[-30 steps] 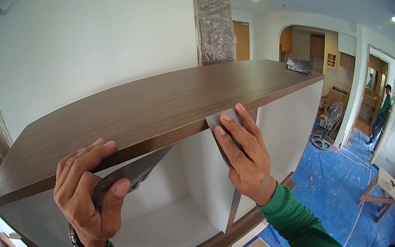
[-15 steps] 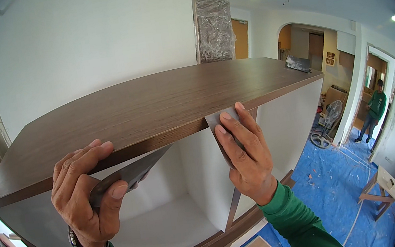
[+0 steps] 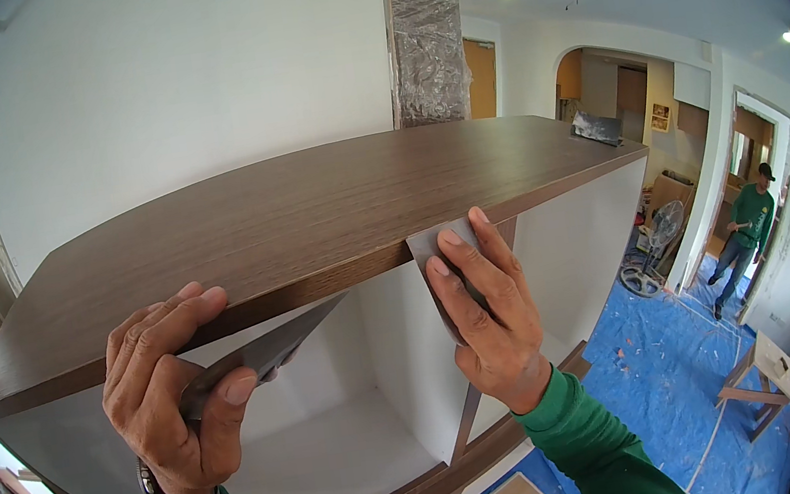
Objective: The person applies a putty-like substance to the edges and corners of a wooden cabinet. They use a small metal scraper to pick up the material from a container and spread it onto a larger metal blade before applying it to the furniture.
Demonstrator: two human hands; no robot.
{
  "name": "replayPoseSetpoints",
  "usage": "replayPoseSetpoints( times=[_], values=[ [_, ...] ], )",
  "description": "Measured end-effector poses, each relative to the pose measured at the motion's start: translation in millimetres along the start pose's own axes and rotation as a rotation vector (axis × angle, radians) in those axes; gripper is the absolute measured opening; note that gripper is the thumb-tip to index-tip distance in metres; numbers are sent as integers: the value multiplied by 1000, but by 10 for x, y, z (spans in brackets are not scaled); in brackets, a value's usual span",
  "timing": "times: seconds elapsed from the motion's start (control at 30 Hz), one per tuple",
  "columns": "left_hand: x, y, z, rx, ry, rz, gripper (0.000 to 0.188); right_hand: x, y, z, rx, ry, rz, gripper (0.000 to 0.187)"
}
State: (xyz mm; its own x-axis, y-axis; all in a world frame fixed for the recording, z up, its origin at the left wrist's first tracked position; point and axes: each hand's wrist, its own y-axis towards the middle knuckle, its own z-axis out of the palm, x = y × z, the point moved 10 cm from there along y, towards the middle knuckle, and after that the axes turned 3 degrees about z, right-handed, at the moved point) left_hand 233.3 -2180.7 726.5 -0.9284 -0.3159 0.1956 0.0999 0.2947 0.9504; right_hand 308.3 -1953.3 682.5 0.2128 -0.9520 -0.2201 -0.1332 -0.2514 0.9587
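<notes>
A cabinet with a dark wood-grain top (image 3: 289, 211) and white inner compartments stands before me. My left hand (image 3: 168, 390) rests its fingers on the front edge of the top. Between its thumb and fingers, below that edge, it grips a dark grey tapered flat piece (image 3: 263, 351), whose kind I cannot make out. My right hand (image 3: 491, 319) presses a grey flat sheet (image 3: 425, 248), perhaps sandpaper, against the front edge above the upright divider (image 3: 465, 419). Its fingers lie along the sheet, partly hiding it.
A dark, whitish-smeared flat piece (image 3: 597, 127) lies on the top's far right corner. At right are a fan (image 3: 665, 227), a small wooden stool (image 3: 762, 377) and blue floor sheeting (image 3: 631, 416). A person in green (image 3: 752, 212) is in the doorway. Behind the cabinet rises a plastic-wrapped column (image 3: 425, 30).
My right hand and its grey sheet have shifted slightly left along the edge. The left hand has barely moved. The person in the doorway has stepped and turned.
</notes>
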Motion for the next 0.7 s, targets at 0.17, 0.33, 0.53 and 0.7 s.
replayPoseSetpoints(
  times=[0.17, 0.33, 0.53, 0.7],
  values=[
    [-2, -17, -3, -8, 3, 2, 51, 9, -4, 9, 1, -17, -5, 48],
    [0, -18, 0, -10, 3, 10, 51, -17, -19, -31, -8, 36, -9, 45],
    [-14, -11, -1, -9, 17, 4, 51, -25, -10, -2, -13, -14, -9, 44],
    [-9, -19, -4, -8, 13, 9, 50, -19, 10, -36, -7, 17, 3, 43]
  ],
)
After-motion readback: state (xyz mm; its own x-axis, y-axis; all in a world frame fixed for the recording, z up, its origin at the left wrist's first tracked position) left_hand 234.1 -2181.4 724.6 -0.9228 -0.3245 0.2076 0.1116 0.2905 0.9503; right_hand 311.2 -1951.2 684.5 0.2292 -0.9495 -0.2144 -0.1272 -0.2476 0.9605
